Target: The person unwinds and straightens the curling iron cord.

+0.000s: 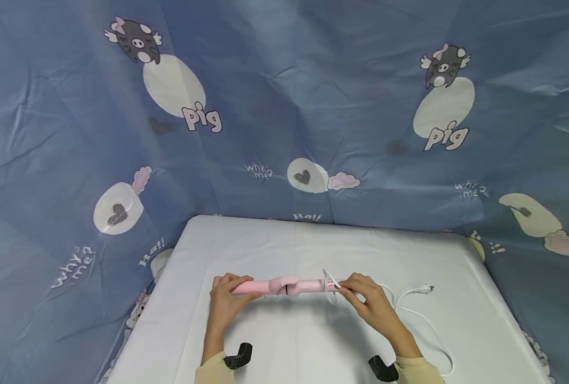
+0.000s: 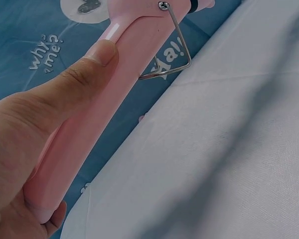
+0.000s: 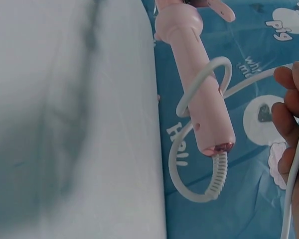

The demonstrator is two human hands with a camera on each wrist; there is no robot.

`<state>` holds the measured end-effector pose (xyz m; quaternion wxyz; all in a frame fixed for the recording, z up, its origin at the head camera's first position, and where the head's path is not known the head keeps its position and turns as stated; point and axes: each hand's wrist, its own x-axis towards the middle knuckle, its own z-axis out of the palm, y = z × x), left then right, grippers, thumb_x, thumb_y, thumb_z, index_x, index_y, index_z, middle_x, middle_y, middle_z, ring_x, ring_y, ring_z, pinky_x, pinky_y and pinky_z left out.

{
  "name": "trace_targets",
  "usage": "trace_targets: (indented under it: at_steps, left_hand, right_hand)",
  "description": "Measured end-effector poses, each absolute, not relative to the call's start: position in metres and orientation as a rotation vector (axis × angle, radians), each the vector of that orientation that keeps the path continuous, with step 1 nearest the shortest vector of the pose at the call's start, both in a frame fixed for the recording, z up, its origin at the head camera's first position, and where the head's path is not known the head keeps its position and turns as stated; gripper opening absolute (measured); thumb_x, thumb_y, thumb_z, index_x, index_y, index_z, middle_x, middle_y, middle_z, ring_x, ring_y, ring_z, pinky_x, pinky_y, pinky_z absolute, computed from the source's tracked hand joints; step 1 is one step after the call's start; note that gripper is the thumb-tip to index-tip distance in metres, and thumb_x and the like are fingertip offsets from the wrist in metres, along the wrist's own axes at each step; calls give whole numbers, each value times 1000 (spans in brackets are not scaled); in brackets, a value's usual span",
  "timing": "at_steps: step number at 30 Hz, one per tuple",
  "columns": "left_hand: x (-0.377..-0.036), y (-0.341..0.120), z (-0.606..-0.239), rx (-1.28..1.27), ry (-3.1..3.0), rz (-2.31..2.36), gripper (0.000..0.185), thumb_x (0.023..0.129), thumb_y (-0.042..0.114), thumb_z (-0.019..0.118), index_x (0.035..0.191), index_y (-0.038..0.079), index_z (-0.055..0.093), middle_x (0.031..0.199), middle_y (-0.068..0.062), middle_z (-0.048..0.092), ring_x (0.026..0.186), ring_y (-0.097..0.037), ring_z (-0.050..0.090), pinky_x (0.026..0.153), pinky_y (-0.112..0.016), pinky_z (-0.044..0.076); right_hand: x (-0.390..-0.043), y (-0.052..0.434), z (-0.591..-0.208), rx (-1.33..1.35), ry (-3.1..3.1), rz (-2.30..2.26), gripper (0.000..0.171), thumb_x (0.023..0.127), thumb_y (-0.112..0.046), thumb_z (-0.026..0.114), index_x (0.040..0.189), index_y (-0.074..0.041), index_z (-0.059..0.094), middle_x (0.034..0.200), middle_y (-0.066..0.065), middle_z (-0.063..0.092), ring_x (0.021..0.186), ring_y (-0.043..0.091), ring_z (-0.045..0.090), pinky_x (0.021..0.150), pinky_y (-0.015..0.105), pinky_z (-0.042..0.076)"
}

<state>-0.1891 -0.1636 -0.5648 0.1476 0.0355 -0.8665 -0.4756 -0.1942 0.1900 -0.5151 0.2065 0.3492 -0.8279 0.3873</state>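
**Head view: cord being wound round a pink curling iron**

Head view shows the pink curling iron [image 1: 284, 286] held level just above the white table [image 1: 313, 341], one end in each hand. The left hand [image 1: 226, 301] is wrapped round the barrel end, thumb lying along the top, as the left wrist view confirms. The right hand [image 1: 368, 301] is at the handle end, its fingers [image 3: 289, 104] curled round the white cord [image 1: 409, 309], which already makes one loose loop about the handle. The rest of the cord trails across the table to the plug [image 1: 425, 289], lying well apart to the right.

To wind well, I judge the left hand should keep the iron steady and level while the right lays each turn snug beside the last, without pulling hard on the ribbed strain relief [image 3: 218, 174] where the cord leaves the handle. The wire stand [image 2: 174, 55] hangs free under the barrel; turns should stay clear of it.
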Motion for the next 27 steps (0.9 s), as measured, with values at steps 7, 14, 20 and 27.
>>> trace_targets:
  at_steps: [7, 14, 20, 27]
  left_hand:
    - [-189, -172, -569, 113, -2515, -1321, 40, 56, 39, 89, 91, 27, 75, 87, 9, 62, 91, -7, 39, 83, -36, 26]
    - [-192, -162, -571, 79, -2529, -1356, 42, 55, 45, 88, 92, 28, 74, 87, 10, 62, 92, -6, 39, 85, -35, 28]
    - [-190, -165, -565, 91, -2527, -1370, 41, 55, 40, 89, 91, 28, 75, 87, 11, 62, 92, -4, 39, 84, -33, 31]
    - [-193, -162, -560, 46, -2571, -1365, 44, 56, 45, 87, 94, 28, 74, 90, 11, 61, 93, -4, 37, 85, -34, 33]
  right_hand:
    - [-200, 188, -513, 949, -2326, 987, 16, 83, -10, 70, 98, -16, 71, 85, -14, 62, 73, -1, 49, 69, 16, 33]
    - [-211, 202, -502, 988, -2251, 910, 21, 78, -4, 72, 98, -13, 71, 82, -11, 62, 74, 1, 50, 70, 17, 31]
    - [-225, 206, -495, 1025, -2221, 863, 24, 77, -2, 73, 98, -13, 71, 82, -10, 62, 73, 1, 49, 71, 17, 30]
    - [-237, 215, -492, 980, -2270, 886, 18, 82, -7, 71, 98, -14, 71, 83, -10, 63, 74, 2, 51, 72, 20, 36]
